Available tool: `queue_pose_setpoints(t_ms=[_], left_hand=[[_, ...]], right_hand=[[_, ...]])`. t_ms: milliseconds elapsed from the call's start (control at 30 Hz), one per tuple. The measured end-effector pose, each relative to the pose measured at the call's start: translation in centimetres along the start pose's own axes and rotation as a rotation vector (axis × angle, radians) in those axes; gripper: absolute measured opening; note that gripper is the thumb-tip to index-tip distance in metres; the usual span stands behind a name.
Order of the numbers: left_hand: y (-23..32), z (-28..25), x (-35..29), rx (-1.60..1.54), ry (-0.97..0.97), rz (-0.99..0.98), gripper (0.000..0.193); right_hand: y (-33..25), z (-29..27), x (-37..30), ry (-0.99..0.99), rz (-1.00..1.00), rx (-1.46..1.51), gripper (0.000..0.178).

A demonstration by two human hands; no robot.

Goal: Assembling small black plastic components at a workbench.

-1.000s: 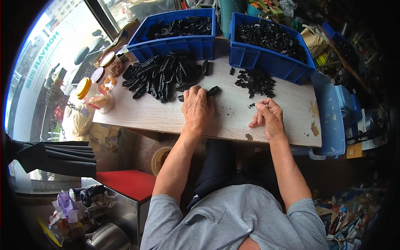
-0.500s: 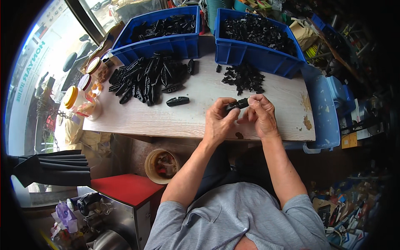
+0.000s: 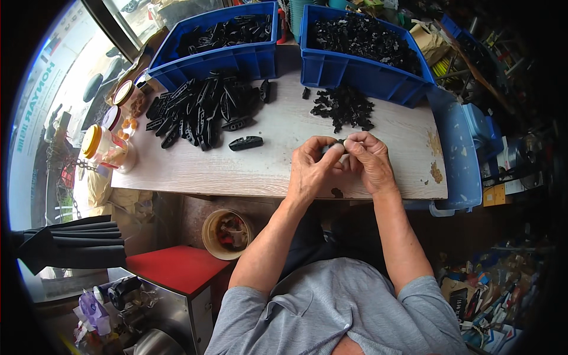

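Note:
Over the front of the table, my left hand point(image 3: 310, 168) is closed around a black plastic part point(image 3: 339, 143), mostly covered by fingers. My right hand point(image 3: 373, 164) pinches its right end, thumb and fingertips almost touching those of the left. Whether a smaller piece sits between the fingertips cannot be seen. A single long black plastic piece point(image 3: 245, 143) lies to the left of my hands. Beyond it spreads a heap of similar long black pieces point(image 3: 201, 109). Straight ahead of my hands is a pile of small black clips point(image 3: 343, 107), with one small piece point(image 3: 306, 93) apart from it.
Two blue crates stand at the back, one of long black pieces point(image 3: 213, 61), one of small black parts point(image 3: 361, 77). Lidded jars point(image 3: 106, 148) line the table's left edge. A blue plastic tub point(image 3: 458, 160) adjoins the right side. A bucket point(image 3: 227, 235) stands on the floor.
My fingers have closed further over the black part, hiding more of it, and my hands are nearer together. The whole view has shifted slightly.

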State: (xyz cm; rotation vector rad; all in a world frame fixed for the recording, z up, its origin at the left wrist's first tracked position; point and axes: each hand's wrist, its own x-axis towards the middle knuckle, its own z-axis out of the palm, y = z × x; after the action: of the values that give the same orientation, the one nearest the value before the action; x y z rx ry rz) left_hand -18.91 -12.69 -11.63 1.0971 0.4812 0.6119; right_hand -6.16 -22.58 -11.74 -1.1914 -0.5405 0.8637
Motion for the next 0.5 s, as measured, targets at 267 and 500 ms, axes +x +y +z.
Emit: queue_pose_setpoints(t_ms=[267,500], left_hand=[[0.3,0.4,0.1,-0.052,0.107,-0.094,0.014],[0.5,0.2,0.0,-0.121,0.155,-0.073,0.009]], right_hand=[[-0.8,0.8,-0.4,0.029,0.028,-0.069,0.016],[-2.2,1.6,-0.2,0.014,0.185,-0.143,0.029]])
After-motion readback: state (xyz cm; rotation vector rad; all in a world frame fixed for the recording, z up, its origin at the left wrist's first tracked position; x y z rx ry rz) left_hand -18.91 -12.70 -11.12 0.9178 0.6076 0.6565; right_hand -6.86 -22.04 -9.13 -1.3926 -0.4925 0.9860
